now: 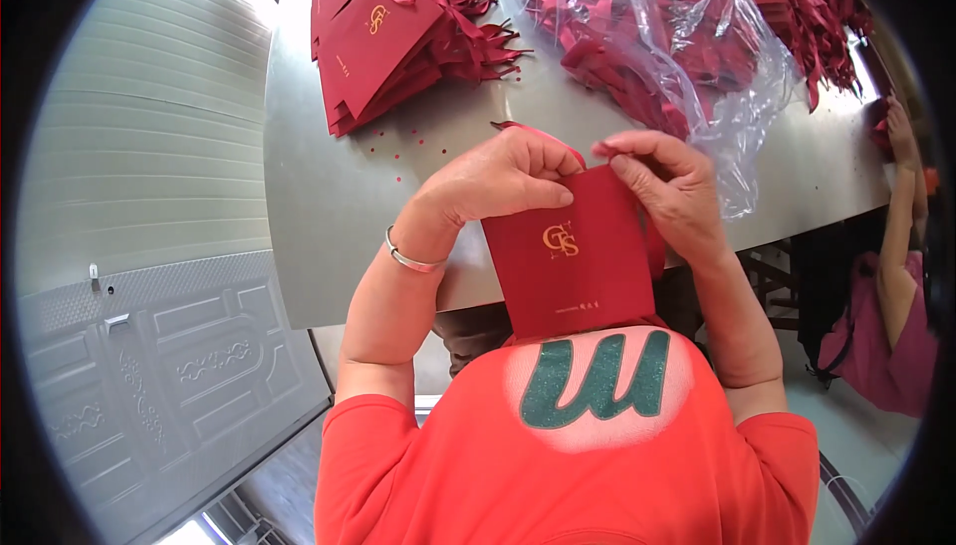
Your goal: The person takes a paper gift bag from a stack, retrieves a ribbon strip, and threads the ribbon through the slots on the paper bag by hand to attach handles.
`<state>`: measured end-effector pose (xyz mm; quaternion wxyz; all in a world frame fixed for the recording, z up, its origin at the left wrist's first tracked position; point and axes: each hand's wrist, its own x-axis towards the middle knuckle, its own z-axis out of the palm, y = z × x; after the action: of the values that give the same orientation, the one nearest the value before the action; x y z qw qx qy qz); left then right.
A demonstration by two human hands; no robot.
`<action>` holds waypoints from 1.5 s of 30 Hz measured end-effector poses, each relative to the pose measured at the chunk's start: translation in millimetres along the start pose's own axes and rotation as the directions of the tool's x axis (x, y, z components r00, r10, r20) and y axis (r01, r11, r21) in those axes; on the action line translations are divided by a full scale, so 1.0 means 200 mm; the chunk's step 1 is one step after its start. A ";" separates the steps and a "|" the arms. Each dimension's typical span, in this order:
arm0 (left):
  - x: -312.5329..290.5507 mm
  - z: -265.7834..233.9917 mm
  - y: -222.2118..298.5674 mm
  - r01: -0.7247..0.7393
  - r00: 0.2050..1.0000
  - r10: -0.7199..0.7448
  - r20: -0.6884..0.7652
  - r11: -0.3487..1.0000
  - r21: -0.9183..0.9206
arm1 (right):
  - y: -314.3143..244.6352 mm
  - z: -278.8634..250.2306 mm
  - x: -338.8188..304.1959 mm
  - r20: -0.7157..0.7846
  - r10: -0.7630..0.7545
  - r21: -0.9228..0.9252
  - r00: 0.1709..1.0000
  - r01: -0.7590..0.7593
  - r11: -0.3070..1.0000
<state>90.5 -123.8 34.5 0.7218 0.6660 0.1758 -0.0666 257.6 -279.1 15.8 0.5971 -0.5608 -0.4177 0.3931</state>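
Note:
A dark red paper gift bag (578, 271) with a gold emblem hangs upright in front of my chest, at the table's near edge. My left hand (513, 172) is closed at the bag's upper left edge, thumb on its front and curled fingers at the opening. A red ribbon (546, 137) runs out above these fingers. At the upper right corner my right hand (669, 182) is closed, thumb against the bag, with a bit of red ribbon pinched at the fingertips. How the ribbon passes inside the bag is hidden.
On the metal table (329, 217), a stack of red gift bags (373, 42) with ribbons lies far left. Clear plastic (717, 107) covers more red bags and ribbons. Another pile (812, 22) is far right. Small red dots dot the tabletop. A co-worker's arm (901, 197) shows at right.

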 end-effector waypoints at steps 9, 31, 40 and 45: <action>0.00 -0.03 -0.01 0.023 0.997 0.002 0.081 0.952 -0.307 | 0.06 0.04 0.00 -0.009 0.085 0.096 0.996 -0.084 0.992; 0.03 0.00 0.00 0.107 0.994 -0.111 0.010 0.929 -0.354 | -0.10 0.09 -0.08 -0.047 -0.001 -0.056 0.999 -0.002 0.998; 0.00 0.04 -0.01 0.081 0.997 -0.073 0.035 0.928 -0.363 | -0.08 0.06 -0.11 0.025 0.266 0.184 0.964 -0.266 0.946; 0.00 0.03 -0.02 0.103 0.994 -0.103 0.022 0.918 -0.383 | -0.06 0.04 -0.08 0.037 0.359 0.386 0.933 -0.344 0.856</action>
<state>90.2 -130.5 30.4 0.8338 0.5017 0.2199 -0.0692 243.8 -292.0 27.0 0.6213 -0.5057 -0.2119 0.5598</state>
